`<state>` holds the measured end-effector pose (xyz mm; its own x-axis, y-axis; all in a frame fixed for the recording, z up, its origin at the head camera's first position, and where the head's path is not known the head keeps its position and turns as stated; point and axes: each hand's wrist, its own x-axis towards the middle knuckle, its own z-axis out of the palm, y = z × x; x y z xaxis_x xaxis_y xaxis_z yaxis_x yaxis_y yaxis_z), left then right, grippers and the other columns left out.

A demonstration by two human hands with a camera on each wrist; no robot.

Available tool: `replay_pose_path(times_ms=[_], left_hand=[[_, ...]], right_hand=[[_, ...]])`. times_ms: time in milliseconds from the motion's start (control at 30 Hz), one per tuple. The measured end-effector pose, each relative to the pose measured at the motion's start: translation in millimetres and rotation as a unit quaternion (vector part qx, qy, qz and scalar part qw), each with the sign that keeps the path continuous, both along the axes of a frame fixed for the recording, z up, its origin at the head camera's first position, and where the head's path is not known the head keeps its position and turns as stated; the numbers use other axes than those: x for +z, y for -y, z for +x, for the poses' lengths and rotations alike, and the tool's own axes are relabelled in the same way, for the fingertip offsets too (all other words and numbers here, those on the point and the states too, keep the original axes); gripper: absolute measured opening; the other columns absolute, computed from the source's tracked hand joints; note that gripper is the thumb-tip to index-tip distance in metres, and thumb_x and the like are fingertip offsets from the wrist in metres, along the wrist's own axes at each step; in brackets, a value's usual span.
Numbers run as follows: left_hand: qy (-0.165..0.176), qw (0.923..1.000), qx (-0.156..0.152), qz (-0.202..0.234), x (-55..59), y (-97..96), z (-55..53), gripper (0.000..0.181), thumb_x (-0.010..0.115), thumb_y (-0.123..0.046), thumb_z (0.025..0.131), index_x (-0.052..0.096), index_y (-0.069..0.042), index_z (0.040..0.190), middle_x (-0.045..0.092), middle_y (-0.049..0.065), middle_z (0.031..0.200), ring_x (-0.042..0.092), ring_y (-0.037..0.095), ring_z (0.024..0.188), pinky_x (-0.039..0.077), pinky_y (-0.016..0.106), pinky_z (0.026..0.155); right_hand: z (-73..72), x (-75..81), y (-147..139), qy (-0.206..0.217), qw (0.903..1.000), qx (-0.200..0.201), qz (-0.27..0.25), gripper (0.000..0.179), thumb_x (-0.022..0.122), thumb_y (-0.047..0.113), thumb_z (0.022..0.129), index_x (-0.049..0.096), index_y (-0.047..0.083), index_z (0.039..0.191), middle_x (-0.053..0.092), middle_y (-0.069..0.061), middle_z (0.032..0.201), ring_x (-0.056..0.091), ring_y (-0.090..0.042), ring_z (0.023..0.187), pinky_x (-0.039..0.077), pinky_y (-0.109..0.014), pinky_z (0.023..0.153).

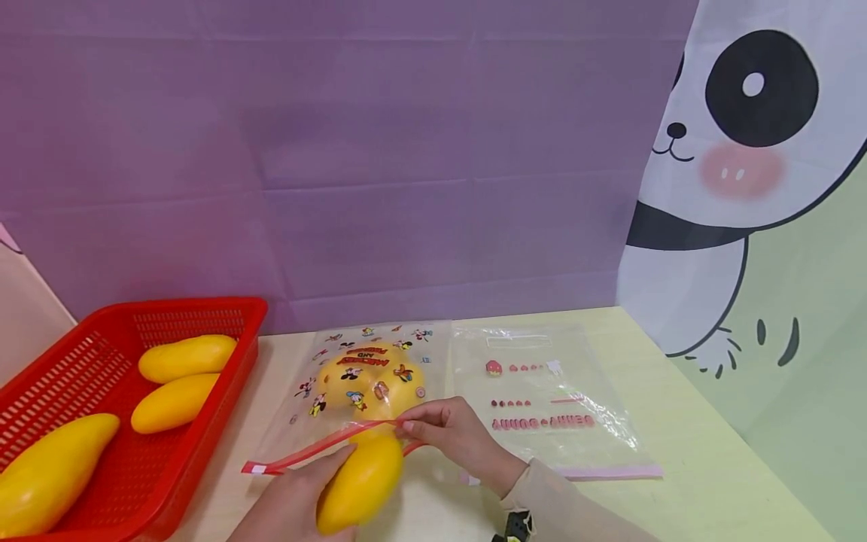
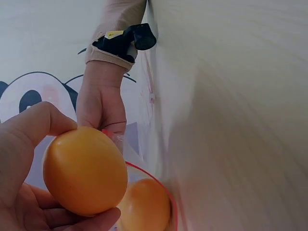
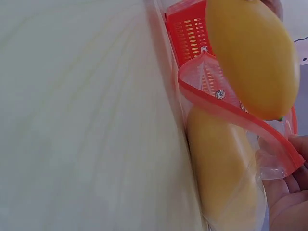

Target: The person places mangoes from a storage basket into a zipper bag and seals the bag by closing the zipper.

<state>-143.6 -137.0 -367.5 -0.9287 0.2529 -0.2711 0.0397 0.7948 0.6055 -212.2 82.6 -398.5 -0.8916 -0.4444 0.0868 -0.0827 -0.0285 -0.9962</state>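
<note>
My left hand (image 1: 287,503) grips a yellow mango (image 1: 364,483), its tip at the mouth of a clear zip bag (image 1: 318,453) printed with cartoon figures. Between thumb and fingers, my right hand (image 1: 462,443) pinches the bag's red zip edge. That edge bows apart, and the right wrist view has the held mango (image 3: 255,57) over the opening. Inside the bag, mangoes (image 3: 221,168) show through the plastic. The left wrist view catches the held mango (image 2: 86,171) from its rounded end, with thumb and fingers around it.
A red plastic basket (image 1: 233,391) on the left holds several mangoes (image 1: 57,470). Right of the printed bag, a second clear bag (image 1: 542,384) with a pink edge lies flat on the light wooden table (image 1: 704,436). A purple cloth (image 1: 366,165) hangs behind.
</note>
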Motion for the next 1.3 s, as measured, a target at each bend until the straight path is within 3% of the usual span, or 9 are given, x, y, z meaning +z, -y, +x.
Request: replay_pose_path(times_ms=[133,333,600,833,1133,1300], left_hand=[[0.002,0.9998,0.010,-0.019,-7.3,-0.7,-0.8,0.094,0.086,-0.040,0.060,0.044,-0.008,0.138,0.059,-0.003,0.112,0.051,0.016,0.085,0.051,0.046,0.083],[0.003,0.9994,0.023,-0.027,-12.1,-3.3,-2.8,0.095,0.085,-0.040,0.059,0.043,-0.009,0.139,0.058,-0.003,0.112,0.051,0.016,0.086,0.051,0.046,0.085],[-0.008,0.9991,0.030,-0.029,-13.9,-7.1,-4.6,0.091,0.084,-0.032,0.061,0.044,-0.005,0.138,0.058,-0.001,0.115,0.051,0.017,0.087,0.051,0.046,0.085],[-0.022,0.9985,0.034,-0.036,-16.2,-10.2,-7.7,0.090,0.084,-0.036,0.060,0.045,-0.004,0.135,0.058,0.000,0.114,0.052,0.016,0.086,0.052,0.046,0.084],[-0.059,0.9971,0.021,-0.043,-14.1,-14.5,-12.7,0.085,0.083,-0.032,0.063,0.045,-0.005,0.134,0.057,-0.001,0.106,0.052,0.017,0.085,0.052,0.042,0.081],[-0.064,0.9967,0.024,-0.043,-14.2,-18.2,-15.8,0.083,0.084,-0.031,0.064,0.046,-0.007,0.133,0.057,0.000,0.110,0.052,0.018,0.087,0.052,0.045,0.083]], right_hand=[[-0.5,-1.3,0,-0.006,1.0000,0.000,0.004,0.020,0.062,0.006,0.089,0.068,-0.006,0.104,0.069,-0.020,0.100,0.068,-0.026,0.090,0.055,-0.031,0.078],[-0.3,-0.8,0,-0.012,0.9999,-0.004,0.008,0.019,0.062,0.005,0.089,0.068,-0.006,0.104,0.069,-0.020,0.100,0.069,-0.019,0.088,0.054,-0.029,0.078],[-0.2,-0.5,-1,-0.019,0.9998,-0.005,0.010,0.020,0.063,0.005,0.089,0.068,-0.007,0.104,0.069,-0.020,0.099,0.069,-0.015,0.085,0.055,-0.028,0.076],[-0.6,-0.8,-1,-0.011,0.9998,-0.011,0.011,0.019,0.063,0.006,0.089,0.069,-0.005,0.103,0.070,-0.018,0.097,0.068,-0.012,0.082,0.055,-0.026,0.075],[0.3,0.7,-2,-0.020,0.9997,-0.005,0.010,0.022,0.062,0.005,0.089,0.067,-0.009,0.105,0.068,-0.022,0.100,0.069,-0.022,0.089,0.055,-0.027,0.077],[-0.5,-0.6,-3,-0.014,0.9999,-0.003,0.006,0.021,0.062,0.005,0.089,0.067,-0.008,0.105,0.069,-0.021,0.100,0.069,-0.015,0.087,0.055,-0.027,0.077]])
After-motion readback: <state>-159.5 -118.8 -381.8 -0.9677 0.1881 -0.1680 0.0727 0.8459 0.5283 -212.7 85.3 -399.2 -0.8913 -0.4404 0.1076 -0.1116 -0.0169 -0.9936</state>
